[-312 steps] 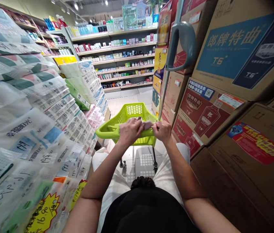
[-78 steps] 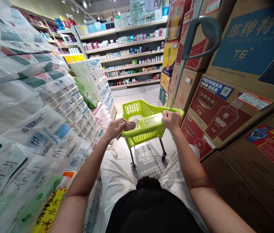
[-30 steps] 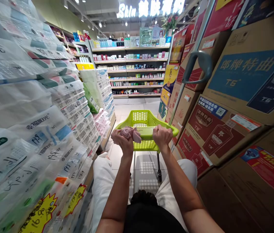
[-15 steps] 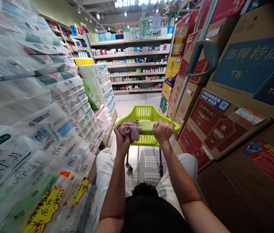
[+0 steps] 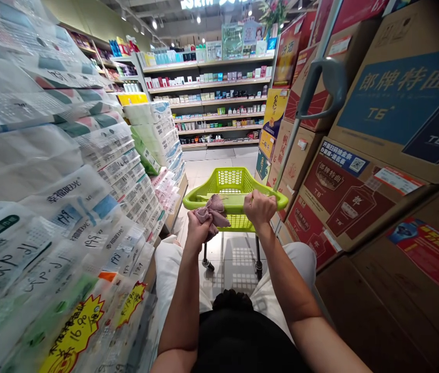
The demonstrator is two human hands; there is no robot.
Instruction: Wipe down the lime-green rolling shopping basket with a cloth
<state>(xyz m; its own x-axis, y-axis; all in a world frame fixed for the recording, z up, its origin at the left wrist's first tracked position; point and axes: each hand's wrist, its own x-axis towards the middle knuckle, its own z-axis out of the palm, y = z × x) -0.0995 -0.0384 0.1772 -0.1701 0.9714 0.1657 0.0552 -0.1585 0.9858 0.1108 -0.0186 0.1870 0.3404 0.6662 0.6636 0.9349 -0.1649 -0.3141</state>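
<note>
A lime-green plastic shopping cart [image 5: 230, 182] stands in the aisle in front of me. My right hand [image 5: 259, 207] is closed around the near rim of the cart. My left hand [image 5: 198, 228] grips a crumpled pink-brown cloth [image 5: 215, 212] that rests against the near left edge of the rim. A grey pull handle [image 5: 322, 85] on a long pole rises from the cart's right side toward the upper right.
Stacked tissue packs [image 5: 68, 171] with yellow price tags wall the left side. Cardboard liquor boxes [image 5: 363, 176] are piled on the right. Shelves of small bottles and boxes [image 5: 211, 98] cross the far end of the tiled aisle [image 5: 214, 160].
My left hand has dropped a little and drawn the cloth down over the near edge of the rim. The right hand keeps its grip on the rim. The view has tilted slightly downward.
</note>
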